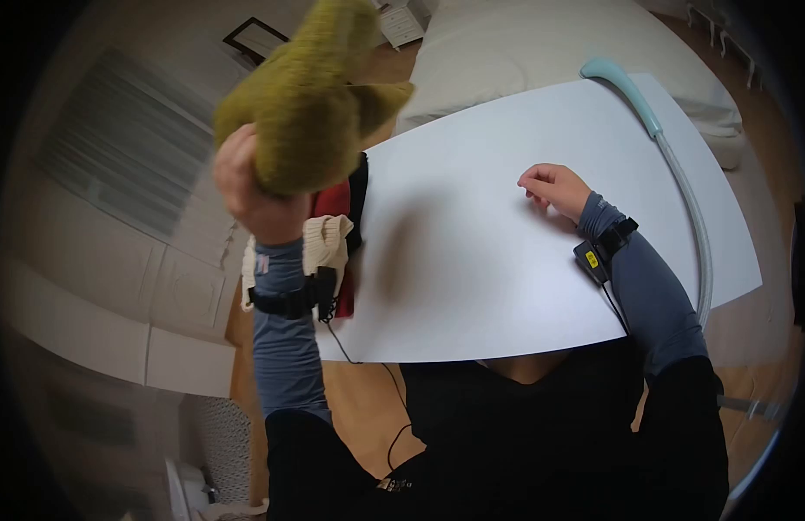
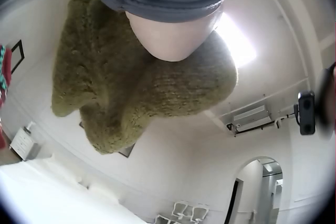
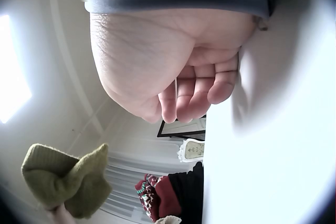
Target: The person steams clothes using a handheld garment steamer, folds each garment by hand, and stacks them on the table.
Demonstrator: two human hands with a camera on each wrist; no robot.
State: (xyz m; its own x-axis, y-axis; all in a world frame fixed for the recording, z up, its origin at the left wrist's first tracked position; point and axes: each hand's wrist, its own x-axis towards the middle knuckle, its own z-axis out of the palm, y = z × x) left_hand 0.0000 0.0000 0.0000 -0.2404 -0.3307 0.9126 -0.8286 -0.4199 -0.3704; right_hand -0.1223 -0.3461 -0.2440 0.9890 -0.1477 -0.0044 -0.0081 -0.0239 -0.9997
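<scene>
An olive-green knitted garment (image 1: 307, 113), bunched up, is gripped by the left hand (image 1: 261, 201) and held in the air above the left side of the white table (image 1: 472, 252). In the left wrist view the garment (image 2: 105, 71) hangs around the hand (image 2: 170, 37), and the fingers are hidden. The right hand (image 1: 557, 189) holds nothing; it is over the table's right half with fingers loosely curled. The right wrist view shows that palm (image 3: 173, 56) beside the tabletop, with the raised garment (image 3: 68, 182) far off at lower left.
Cream knitwear (image 1: 327, 245), a red cloth (image 1: 333, 201) and a black cloth (image 1: 359, 195) lie at the table's left edge, below the raised garment. A light-blue handle with a grey tube (image 1: 680, 178) runs along the right side. A bed (image 1: 506, 43) stands beyond the table.
</scene>
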